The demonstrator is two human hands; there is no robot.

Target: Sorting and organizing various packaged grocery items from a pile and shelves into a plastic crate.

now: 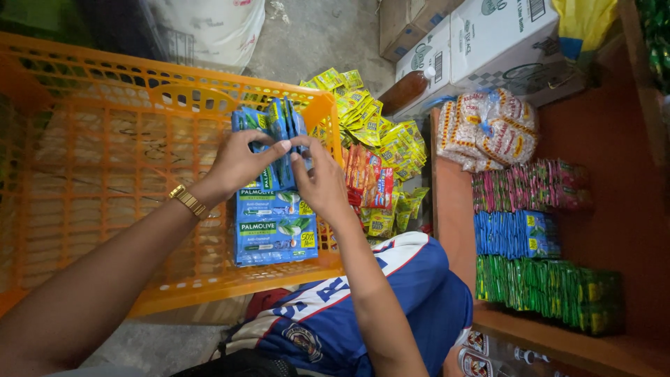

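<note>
Blue sachets (276, 209) | in orange crate (105, 160) | left hand (237, 164), right hand (322, 183) grip them

The blue sachets (273, 209) are glossy plastic film that catches the light, and the strip pinched in the grip of the left hand (237, 164) and right hand (322, 183) shines the same way. The orange crate (105, 174) is hard moulded plastic lattice, fairly matt. A gold metal watch (188, 201) gleams on the left wrist. The yellow sachets (380, 132) look slick foil. The cartons (488, 42) are matt cardboard. The shelf (614, 209) is painted wood, dull. The floor (321, 35) is rough concrete.
</note>
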